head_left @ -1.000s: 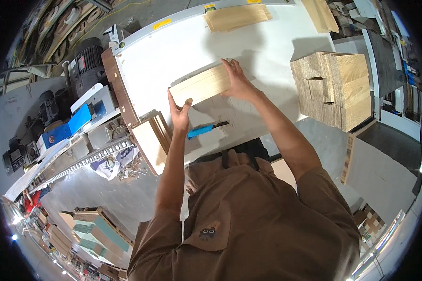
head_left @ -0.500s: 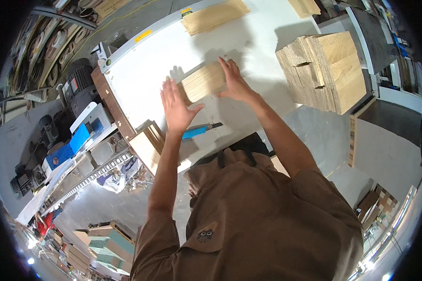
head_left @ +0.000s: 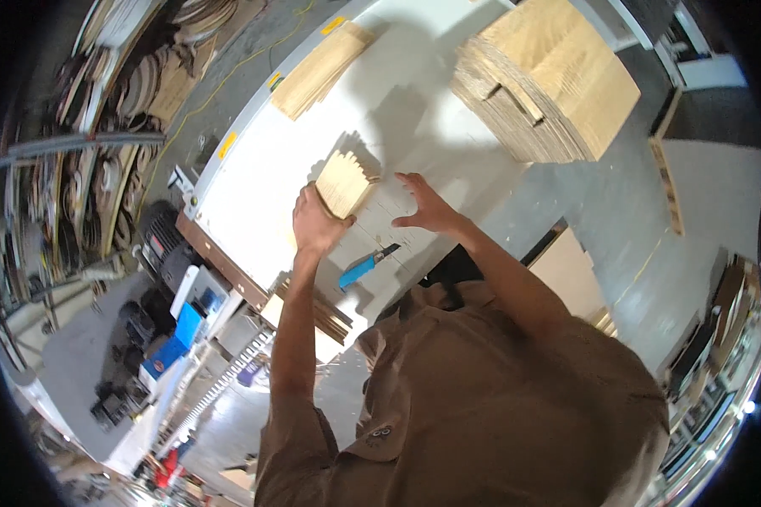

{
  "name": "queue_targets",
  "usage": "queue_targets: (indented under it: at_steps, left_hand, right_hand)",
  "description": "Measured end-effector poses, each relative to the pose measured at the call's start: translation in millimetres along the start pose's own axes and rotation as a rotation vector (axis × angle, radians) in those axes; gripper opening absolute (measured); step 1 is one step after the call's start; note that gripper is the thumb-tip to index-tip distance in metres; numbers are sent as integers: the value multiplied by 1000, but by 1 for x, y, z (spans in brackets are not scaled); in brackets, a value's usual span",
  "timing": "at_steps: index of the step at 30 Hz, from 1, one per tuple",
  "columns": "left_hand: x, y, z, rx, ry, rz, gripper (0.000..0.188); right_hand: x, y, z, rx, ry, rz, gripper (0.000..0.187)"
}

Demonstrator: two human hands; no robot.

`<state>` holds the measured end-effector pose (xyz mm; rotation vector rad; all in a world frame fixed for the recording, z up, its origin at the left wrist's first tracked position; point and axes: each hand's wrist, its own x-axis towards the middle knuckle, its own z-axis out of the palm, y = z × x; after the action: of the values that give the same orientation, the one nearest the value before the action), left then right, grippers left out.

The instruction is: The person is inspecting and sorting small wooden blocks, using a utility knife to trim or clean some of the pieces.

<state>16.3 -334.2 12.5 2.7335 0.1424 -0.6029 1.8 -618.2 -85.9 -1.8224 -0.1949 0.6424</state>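
A bundle of thin, pale wood strips (head_left: 343,186) stands over the white table, its uneven strip ends fanned in steps at the top. My left hand (head_left: 316,225) is closed on the bundle's lower left end, thumb along the near edge. To the right of it, my right hand (head_left: 429,208) hovers apart from the wood, fingers spread and holding nothing. A blue-handled utility knife (head_left: 360,272) with a dark blade lies on the table just nearer to me than the bundle.
Another pile of strips (head_left: 321,69) lies at the table's far edge. A tall stack of wood panels (head_left: 558,76) sits at the far right. More boards (head_left: 328,319) lean at the near left corner. Beyond the left edge is a dark motor (head_left: 167,241).
The bundle has gone from lying between both hands to being turned more upright in my left hand. My right hand has come off its end. The whole view has swung round.
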Motion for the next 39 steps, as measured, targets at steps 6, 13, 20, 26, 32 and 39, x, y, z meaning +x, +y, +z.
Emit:
queue_targets:
  at_steps: [6,13,20,26,32,39]
  left_hand:
    - [-30,14,1,-1108,79,396,110]
    - [-28,-10,14,-940,-58,408,69]
    - [-10,-34,79,-1106,-9,264,72]
    - [-4,-21,75,-1227,-52,339,61]
    - [-16,-5,39,-1067,-43,332,56]
    - [-7,-10,59,-1257,-42,254,64]
  right_hand:
    - [26,-70,-13,61,-93,-478,128]
    - [28,-111,-21,-161,-81,-465,106]
    - [39,-68,2,-211,-69,-412,98]
    - [46,-50,0,-360,-112,-394,119]
    - [11,-103,-37,-484,-173,-262,137]
    - [-9,-193,-23,-584,-54,-563,117]
